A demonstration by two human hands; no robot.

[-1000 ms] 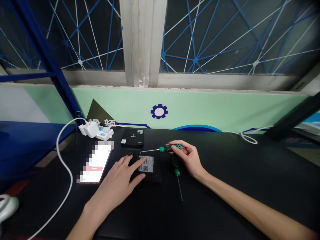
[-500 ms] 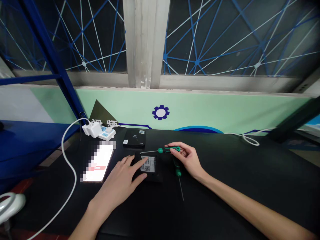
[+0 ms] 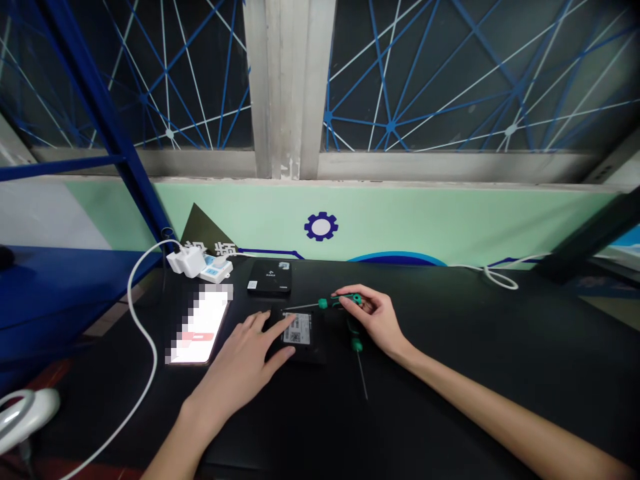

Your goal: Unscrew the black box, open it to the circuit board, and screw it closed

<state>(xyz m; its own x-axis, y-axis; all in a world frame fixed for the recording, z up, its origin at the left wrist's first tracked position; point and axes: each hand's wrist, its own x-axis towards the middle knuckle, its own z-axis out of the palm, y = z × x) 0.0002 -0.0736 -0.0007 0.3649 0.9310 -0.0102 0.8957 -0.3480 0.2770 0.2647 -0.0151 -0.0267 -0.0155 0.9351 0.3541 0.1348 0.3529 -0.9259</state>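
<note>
The small black box [image 3: 300,333], label up, lies on the black table [image 3: 450,373] right in front of me. I have the left hand [image 3: 240,370] flat on it, fingers spread, gripping nothing. The right hand [image 3: 377,320] pinches the green screwdriver [image 3: 330,303], with its tip at the box's far edge. A spare screwdriver [image 3: 357,357] lies just to the right, a lit phone [image 3: 197,327] just to the left, and a 2nd black box [image 3: 270,277] behind.

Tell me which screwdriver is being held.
The upper screwdriver, pinched in the right hand, shaft pointing left at the labelled box. The other screwdriver lies on the table.
</note>
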